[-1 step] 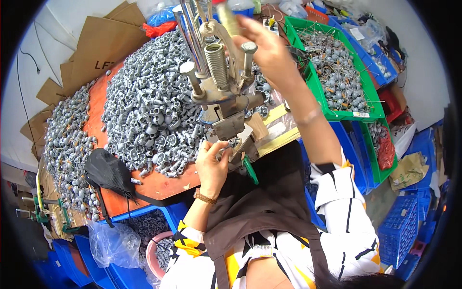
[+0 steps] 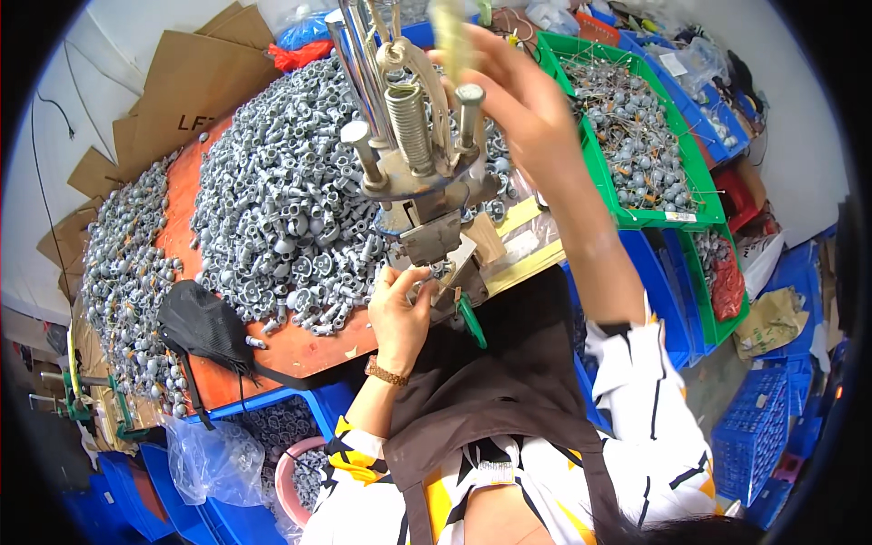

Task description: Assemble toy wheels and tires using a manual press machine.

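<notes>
In front of me stands a bench hand press point(image 2: 421, 186) with a metal spring and bolts. My left hand point(image 2: 400, 313) is closed at its base, thumb and index finger pinching a small grey plastic part point(image 2: 441, 270) below the press head, which partly hides it. At the top, my right hand point(image 2: 527, 104) curls loosely round the press's pale yellow lever handle point(image 2: 449, 41), which is smeared by motion. Beside the left hand spreads a large heap of grey plastic parts point(image 2: 282, 200). A green-handled clamp point(image 2: 471, 320) sits at the table's front edge.
Green trays point(image 2: 627, 218) of grey balls with wires stand on the right. Further balls point(image 2: 127, 272) lie at the far left of the orange tabletop point(image 2: 182, 213), near a black pouch point(image 2: 207, 325). Below are a pink bucket point(image 2: 286, 481) and blue crates point(image 2: 752, 436).
My right hand and the lever handle have shifted a little to the right. The left hand stays in place at the press base.
</notes>
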`<state>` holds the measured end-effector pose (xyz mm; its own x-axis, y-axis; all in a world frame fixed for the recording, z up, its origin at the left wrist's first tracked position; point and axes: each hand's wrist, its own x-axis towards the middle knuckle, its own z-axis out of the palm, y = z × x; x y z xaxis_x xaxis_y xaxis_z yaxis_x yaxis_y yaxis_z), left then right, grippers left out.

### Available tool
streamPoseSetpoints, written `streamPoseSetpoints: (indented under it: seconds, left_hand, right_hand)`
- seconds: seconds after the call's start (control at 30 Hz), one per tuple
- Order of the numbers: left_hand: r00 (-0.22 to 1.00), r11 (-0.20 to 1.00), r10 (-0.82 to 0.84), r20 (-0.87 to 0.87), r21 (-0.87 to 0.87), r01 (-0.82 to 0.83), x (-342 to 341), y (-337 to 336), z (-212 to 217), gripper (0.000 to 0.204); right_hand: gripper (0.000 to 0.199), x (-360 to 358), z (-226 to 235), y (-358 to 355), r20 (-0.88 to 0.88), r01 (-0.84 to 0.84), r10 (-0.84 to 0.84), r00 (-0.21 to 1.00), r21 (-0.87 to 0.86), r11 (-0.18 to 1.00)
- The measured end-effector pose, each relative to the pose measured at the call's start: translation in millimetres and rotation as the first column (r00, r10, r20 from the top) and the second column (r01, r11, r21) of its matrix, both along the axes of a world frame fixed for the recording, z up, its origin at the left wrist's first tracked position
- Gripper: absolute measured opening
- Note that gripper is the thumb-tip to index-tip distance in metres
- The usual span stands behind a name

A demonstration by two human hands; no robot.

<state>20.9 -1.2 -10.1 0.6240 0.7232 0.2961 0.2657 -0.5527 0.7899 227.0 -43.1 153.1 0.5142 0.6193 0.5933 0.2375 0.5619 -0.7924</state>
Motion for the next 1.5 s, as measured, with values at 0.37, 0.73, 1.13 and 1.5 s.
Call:
streamPoseSetpoints:
  seconds: [0.37, 0.73, 1.13, 1.5]
  left_hand:
    - [0.994, 0.994, -0.079, -0.072, 0.072, 0.084, -12, -5, 13, 0.028]
    - [0.911, 0.833, 0.381, -0.156, 0.485, -0.266, -116, 86, -13, 0.03]
    - [0.949, 0.86, 0.311, -0.044, 0.438, -0.261, -100, 84, -4, 0.02]
    - [0.974, 0.976, -0.213, 0.073, 0.056, 0.209, -20, 17, 1, 0.032]
  right_hand:
    - [0.023, -60, -35, -103, 0.31, 0.218, -0.263, 0.914, 0.172, 0.961]
    - [0.019, -90, -168, -76, 0.52, 0.447, -0.13, 0.844, -0.55, 0.705]
    - [0.009, -27, -61, -261, 0.189, 0.472, -0.491, 0.851, -0.686, 0.554]
    - [0.024, 169, -130, -217, 0.548, 0.751, -0.634, 0.546, -0.656, 0.079]
